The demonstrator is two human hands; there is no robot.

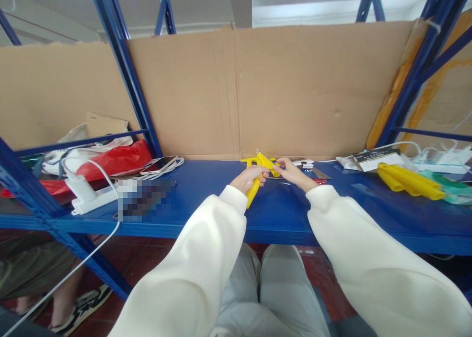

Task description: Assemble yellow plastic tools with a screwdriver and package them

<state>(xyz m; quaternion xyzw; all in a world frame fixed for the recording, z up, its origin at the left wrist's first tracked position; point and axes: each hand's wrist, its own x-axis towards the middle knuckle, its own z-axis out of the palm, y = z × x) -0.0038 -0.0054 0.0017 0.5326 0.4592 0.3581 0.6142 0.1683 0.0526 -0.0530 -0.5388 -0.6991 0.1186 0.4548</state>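
Observation:
My left hand (252, 178) is wrapped round the handle of a yellow tool (252, 193), whose handle end sticks out below my fist. The tool tilts up toward the cardboard, and its wider head shows beyond my fingers. My right hand (288, 171) meets the head from the right, fingers pinched at its edge. The tool's exact kind cannot be made out. Another yellow piece (248, 161) shows just behind, close to the cardboard; whether it is part of the same tool is unclear. Right of my right hand lie a metal blade-like piece (320, 173) and a small red item (319, 181).
A tall cardboard sheet (295, 91) closes the back of the blue shelf (206, 194). At left are a white power strip (98, 199), a phone (159, 164) and a red bag (114, 160). Yellow rolled material (409, 181) lies at right. Another person's shoe (83, 307) shows below left.

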